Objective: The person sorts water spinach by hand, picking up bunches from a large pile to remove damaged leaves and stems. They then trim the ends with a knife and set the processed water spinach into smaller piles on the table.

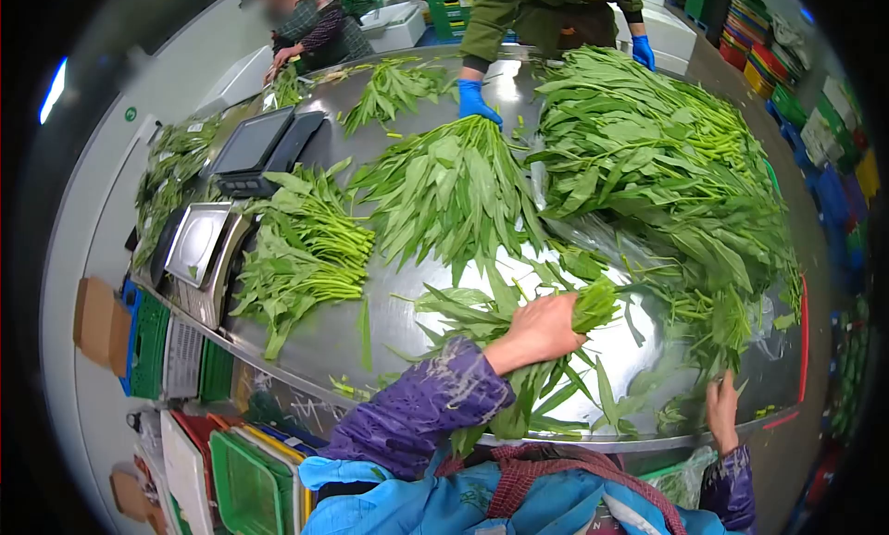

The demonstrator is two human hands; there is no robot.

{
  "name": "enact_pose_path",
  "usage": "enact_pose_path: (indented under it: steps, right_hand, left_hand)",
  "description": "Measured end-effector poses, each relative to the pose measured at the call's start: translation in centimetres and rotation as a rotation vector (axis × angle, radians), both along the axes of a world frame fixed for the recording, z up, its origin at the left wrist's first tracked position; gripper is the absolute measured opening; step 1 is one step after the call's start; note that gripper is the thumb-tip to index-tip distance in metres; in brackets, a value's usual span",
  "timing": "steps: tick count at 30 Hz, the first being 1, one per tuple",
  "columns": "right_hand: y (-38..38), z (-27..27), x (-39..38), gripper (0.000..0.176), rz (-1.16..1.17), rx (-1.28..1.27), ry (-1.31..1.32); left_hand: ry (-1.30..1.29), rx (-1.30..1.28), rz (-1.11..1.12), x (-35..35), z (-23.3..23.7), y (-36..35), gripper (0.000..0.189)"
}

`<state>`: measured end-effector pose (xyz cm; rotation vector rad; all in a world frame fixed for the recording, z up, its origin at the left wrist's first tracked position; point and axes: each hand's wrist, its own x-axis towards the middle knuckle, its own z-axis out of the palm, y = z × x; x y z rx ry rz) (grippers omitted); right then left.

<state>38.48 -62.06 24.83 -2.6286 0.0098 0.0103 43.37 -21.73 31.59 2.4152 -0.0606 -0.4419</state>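
Note:
My left hand (pixel 540 331) is wrapped round a bunch of water spinach (pixel 597 302). The cut stems stick out to the right of my fist, and long leaves hang to the left and below it. At the table's near right edge, my right hand (pixel 722 410) has its fingers closed on water spinach stems (pixel 730 336) at the lower end of the big heap (pixel 648 155). Its fingertips are partly hidden by leaves. Loose leaves (pixel 607 391) lie on the steel table (pixel 407 322) between my hands.
Across the table a co-worker's blue-gloved hand (pixel 478 103) holds another bunch (pixel 454 188). Stacked bunches (pixel 310 253) lie at left beside a steel-topped scale (pixel 197 243) and a dark scale (pixel 255 146). Another person (pixel 319 26) stands at the far left. Crates (pixel 245 479) stand below the near left edge.

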Motion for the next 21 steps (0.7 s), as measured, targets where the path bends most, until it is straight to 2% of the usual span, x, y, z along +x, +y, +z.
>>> enact_pose_path:
  steps: [1, 2, 3, 5, 6, 8, 10, 11, 12, 13, 14, 15, 16, 17, 18, 19, 21]
  right_hand:
    - [0.5, -0.1, -0.2, 0.021, 0.082, -0.012, 0.008]
    - [1.2, 0.3, -0.1, 0.027, 0.098, -0.137, 0.076]
    - [2.0, 0.8, 0.1, 0.027, 0.104, -0.138, 0.073]
    - [3.9, 1.8, 0.9, 0.038, 0.08, -0.236, 0.005]
    - [5.1, 2.8, 1.1, 0.054, 0.098, -0.345, 0.098]
    - [8.0, 3.9, 1.5, 0.064, 0.293, -0.292, -0.131]
    - [13.5, 6.9, 1.7, 0.084, 0.334, 0.222, 0.071]
    - [15.0, 5.8, 1.8, 0.097, 0.409, 0.47, 0.121]
    - [17.4, 6.3, 1.7, 0.108, 0.441, 0.571, 0.196]
    - [19.4, 5.8, 1.6, 0.105, 0.466, 0.687, 0.176]
    - [21.0, 5.5, 1.9, 0.101, 0.455, 0.758, 0.297]
    - [22.2, 5.2, 2.3, 0.096, 0.443, 0.826, 0.421]
    - [22.9, 4.6, 2.6, 0.096, 0.447, 0.828, 0.422]
    - [23.5, 4.0, 2.9, 0.091, 0.402, 0.989, 0.423]
    - [23.8, 3.8, 3.0, 0.086, 0.353, 1.149, 0.423]
    - [24.0, 3.9, 2.9, 0.086, 0.352, 1.15, 0.423]
    - [24.2, 4.1, 2.4, 0.081, 0.091, 1.411, 0.646]
  left_hand:
    - [-0.041, -0.018, -0.025, -0.1, 0.3, -0.2, 0.048]
    - [-0.082, -0.034, -0.053, -0.4, 0.9, -0.2, 0.052]
    - [-0.084, -0.034, -0.046, -0.6, 1.5, -0.2, 0.052]
    - [-0.163, -0.088, -0.053, -0.9, 2.9, -0.1, 0.05]
    - [-0.191, -0.089, -0.038, -0.9, 3.2, -0.1, 0.049]
    - [-0.195, -0.135, -0.014, -0.7, 4.5, -0.2, 0.049]
    - [-0.162, -0.208, 0.012, -0.1, 5.2, -0.6, 0.053]
    - [-0.162, -0.207, 0.014, 0.3, 5.2, -1.0, 0.053]
    - [-0.179, -0.322, 0.043, 0.6, 5.1, -1.5, 0.055]
    - [-0.196, -0.436, 0.071, 1.1, 5.1, -2.1, 0.057]
    - [-0.211, -0.605, 0.071, 1.9, 4.9, -2.5, 0.06]
    - [-0.214, -0.602, 0.075, 2.3, 4.8, -2.9, 0.06]
    - [-0.138, -0.912, 0.172, 2.6, 4.8, -3.2, 0.062]
    - [-0.056, -1.222, 0.269, 2.9, 4.5, -3.7, 0.065]
    - [-0.017, -1.328, 0.344, 3.4, 4.0, -4.1, 0.078]
    - [-0.015, -1.326, 0.344, 3.4, 3.5, -4.3, 0.078]
    - [0.072, -1.278, 0.399, 3.3, 3.6, -4.3, 0.098]
